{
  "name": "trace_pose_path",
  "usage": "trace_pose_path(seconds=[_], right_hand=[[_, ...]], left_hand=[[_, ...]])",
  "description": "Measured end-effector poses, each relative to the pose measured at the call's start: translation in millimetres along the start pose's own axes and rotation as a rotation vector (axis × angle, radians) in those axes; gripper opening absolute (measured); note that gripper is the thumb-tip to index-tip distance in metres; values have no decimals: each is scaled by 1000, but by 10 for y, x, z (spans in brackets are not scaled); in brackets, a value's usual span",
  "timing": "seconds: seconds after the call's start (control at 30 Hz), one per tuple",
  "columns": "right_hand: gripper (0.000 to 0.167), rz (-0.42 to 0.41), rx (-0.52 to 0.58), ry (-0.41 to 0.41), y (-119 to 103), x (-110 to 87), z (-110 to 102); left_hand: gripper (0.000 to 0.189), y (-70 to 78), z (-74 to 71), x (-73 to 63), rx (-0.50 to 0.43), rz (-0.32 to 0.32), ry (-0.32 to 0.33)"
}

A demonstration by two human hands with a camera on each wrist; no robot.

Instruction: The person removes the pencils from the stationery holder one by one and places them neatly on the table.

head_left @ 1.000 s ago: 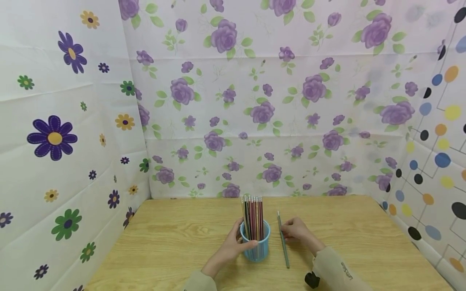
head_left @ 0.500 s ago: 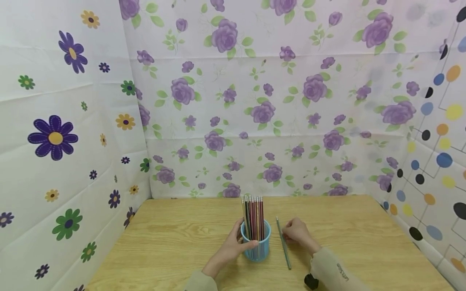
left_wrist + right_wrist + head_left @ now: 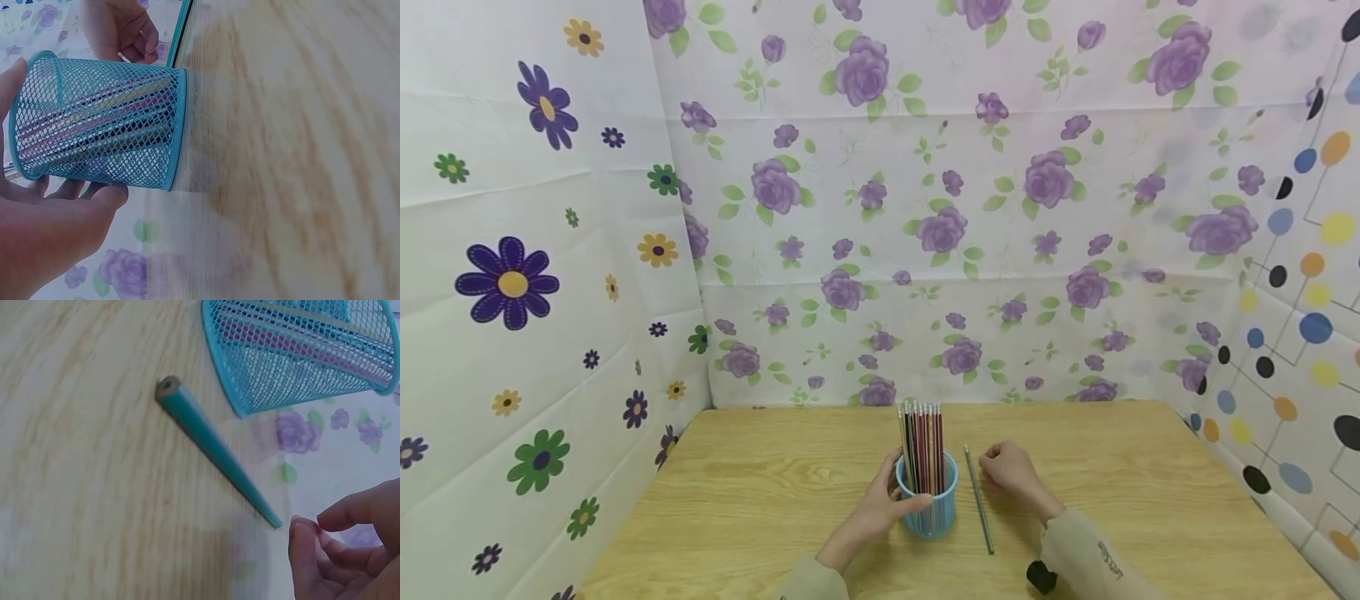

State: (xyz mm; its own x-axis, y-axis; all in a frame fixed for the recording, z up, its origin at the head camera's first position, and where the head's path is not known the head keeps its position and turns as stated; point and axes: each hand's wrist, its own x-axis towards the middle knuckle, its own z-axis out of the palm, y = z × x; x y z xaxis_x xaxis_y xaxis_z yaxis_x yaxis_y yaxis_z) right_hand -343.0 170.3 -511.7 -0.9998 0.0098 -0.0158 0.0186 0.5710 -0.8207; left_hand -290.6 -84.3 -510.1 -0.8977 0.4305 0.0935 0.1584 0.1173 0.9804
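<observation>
My left hand (image 3: 874,510) grips a light blue mesh pencil cup (image 3: 942,518), its thumb across the near side and fingers around the far side. Upright inside the cup stand several pencils (image 3: 925,450), dark red, black and yellowish, eraser ends up. To the cup's right a single green pencil (image 3: 978,500) lies on the table, its unsharpened end (image 3: 169,386) toward me. My right hand (image 3: 1011,471) rests just right of this pencil's far half. In the right wrist view its fingers are loosely curled, with a gap between thumb and forefinger and nothing held.
The wood-grain table (image 3: 760,492) runs back to a floral cloth wall (image 3: 940,333). Patterned cloths also hang at the left (image 3: 610,467) and right (image 3: 1262,417). A small black object (image 3: 1041,577) shows beside the right sleeve (image 3: 1078,546).
The green pencil has shifted slightly left and toward me, and my right hand has let go of it, now a little apart. The left hand and cup have stayed put.
</observation>
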Motion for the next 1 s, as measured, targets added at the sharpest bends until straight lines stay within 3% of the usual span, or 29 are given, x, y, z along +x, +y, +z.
trace_pose_path(seconds=[0.37,0.7,1.0], right_hand=[[21,-40,166,-24,-194,-40,62],[35,-115,366,-74,-339,-53,103],[31,-241,256,-70,-420,-100,150]], left_hand=[[89,-29,7,-13,3,-8,9],[88,-3,8,-28,1,-4,21],[87,-8,7,-2,4,-15,25]])
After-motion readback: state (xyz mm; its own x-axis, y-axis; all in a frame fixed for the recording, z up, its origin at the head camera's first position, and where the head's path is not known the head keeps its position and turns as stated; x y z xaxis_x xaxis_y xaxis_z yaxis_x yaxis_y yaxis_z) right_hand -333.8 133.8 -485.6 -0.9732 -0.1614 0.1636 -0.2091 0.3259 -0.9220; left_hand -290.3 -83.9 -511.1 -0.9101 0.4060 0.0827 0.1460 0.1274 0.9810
